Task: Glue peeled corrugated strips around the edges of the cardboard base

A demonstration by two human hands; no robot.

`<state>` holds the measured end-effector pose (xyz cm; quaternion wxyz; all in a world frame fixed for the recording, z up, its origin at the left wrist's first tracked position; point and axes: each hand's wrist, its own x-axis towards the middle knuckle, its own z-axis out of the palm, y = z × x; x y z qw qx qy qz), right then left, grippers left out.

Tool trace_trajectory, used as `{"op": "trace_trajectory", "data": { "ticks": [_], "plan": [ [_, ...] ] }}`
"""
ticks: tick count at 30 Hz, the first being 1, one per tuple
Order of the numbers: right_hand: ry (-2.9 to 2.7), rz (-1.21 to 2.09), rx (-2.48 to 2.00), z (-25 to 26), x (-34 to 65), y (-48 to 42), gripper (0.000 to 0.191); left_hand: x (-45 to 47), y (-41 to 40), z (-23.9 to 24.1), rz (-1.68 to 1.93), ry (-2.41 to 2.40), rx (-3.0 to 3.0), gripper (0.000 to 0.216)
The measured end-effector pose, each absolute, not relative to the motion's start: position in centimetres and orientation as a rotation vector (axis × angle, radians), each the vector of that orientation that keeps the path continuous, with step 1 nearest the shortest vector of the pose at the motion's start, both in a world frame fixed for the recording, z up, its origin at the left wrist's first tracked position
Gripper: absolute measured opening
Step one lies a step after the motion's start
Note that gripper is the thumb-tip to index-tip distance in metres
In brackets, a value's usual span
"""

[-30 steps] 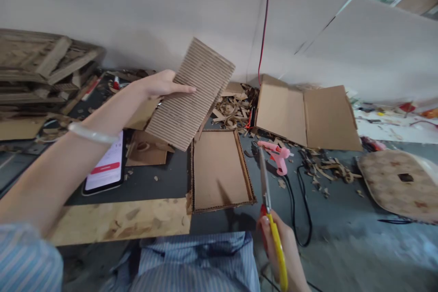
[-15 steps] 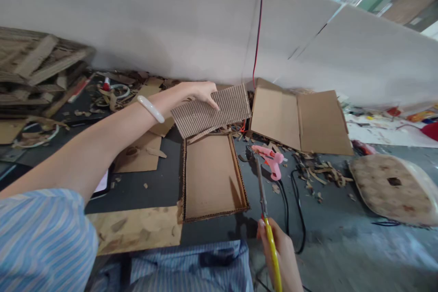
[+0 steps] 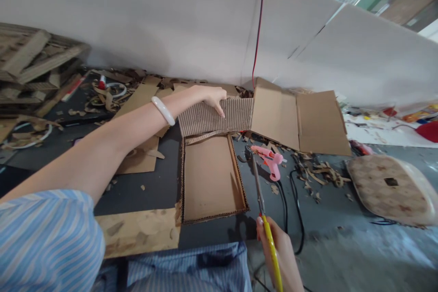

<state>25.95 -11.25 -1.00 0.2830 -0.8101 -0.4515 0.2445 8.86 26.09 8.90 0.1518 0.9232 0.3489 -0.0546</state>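
Observation:
My left hand [image 3: 216, 99] is closed on the upper edge of a ribbed corrugated cardboard sheet [image 3: 236, 114], thumb on the near face and the other fingers hidden behind. The sheet stands at the far end of a shallow cardboard tray [image 3: 214, 178], where a thin ribbed strip lies along the tray's far edge. In my right hand [image 3: 282, 248] are scissors [image 3: 270, 242] with yellow handles, their blades pointing away from me. A pink glue gun [image 3: 270, 159] lies on the table just beyond the blades.
A folded cardboard piece [image 3: 297, 118] stands open at the back right. Cardboard scraps [image 3: 321, 173] litter the table beside black cables [image 3: 297, 210]. A patterned stool seat [image 3: 393, 189] is at right. Wooden slats [image 3: 37, 64] are piled at left, with a flat cardboard strip [image 3: 140, 230] in front.
My left hand has shifted slightly right with the ribbed sheet, which has turned from slanted to nearly level. The scissors stay in my right hand, almost unmoved.

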Motion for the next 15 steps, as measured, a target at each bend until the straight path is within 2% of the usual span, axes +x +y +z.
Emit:
{"op": "trace_trajectory", "data": {
  "ticks": [5,10,15],
  "plan": [
    [-1.180,0.695,-2.155,-0.7,26.1,-11.4,0.052,9.8,25.6,9.1,-0.181,0.989,2.679,0.078],
    [-1.102,0.907,-2.138,-0.7,26.4,-11.6,0.049,10.1,25.2,9.1,-0.192,0.980,2.698,0.081],
    [-1.069,0.807,-2.138,-0.9,26.0,-11.5,0.051,10.6,25.2,9.5,-0.154,0.943,2.710,0.074]
  ]
}}
